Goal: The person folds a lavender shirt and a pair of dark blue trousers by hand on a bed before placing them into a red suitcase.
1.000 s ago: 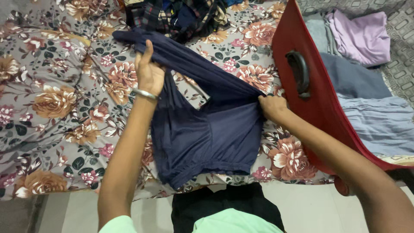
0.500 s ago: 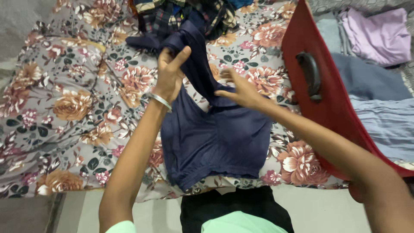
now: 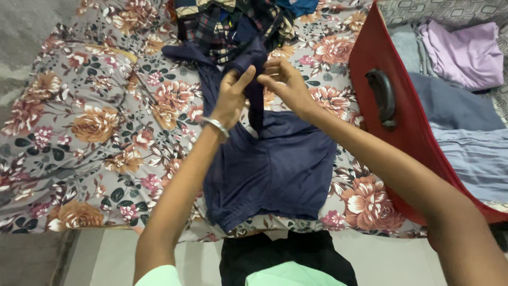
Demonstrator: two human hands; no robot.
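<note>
Two hands work one navy garment (image 3: 275, 164) lying on the floral bedsheet (image 3: 90, 122), left of the red suitcase lid (image 3: 389, 122). Left hand (image 3: 231, 98) and right hand (image 3: 288, 85) have fingers clamped on its lifted upper strip. Best keep that strip taut and centred. Its long axis runs from the near bed edge toward the checked clothes pile (image 3: 227, 21).

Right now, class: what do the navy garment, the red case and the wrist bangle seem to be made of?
Navy garment: soft matte knit fabric, likely cotton jersey; it drapes and creases where the left hand and right hand gather it.
Red case: stiff, smooth, slightly shiny shell, probably plastic or coated board, with a black moulded handle.
Bangle: silvery metal, judging by its glint.
</note>
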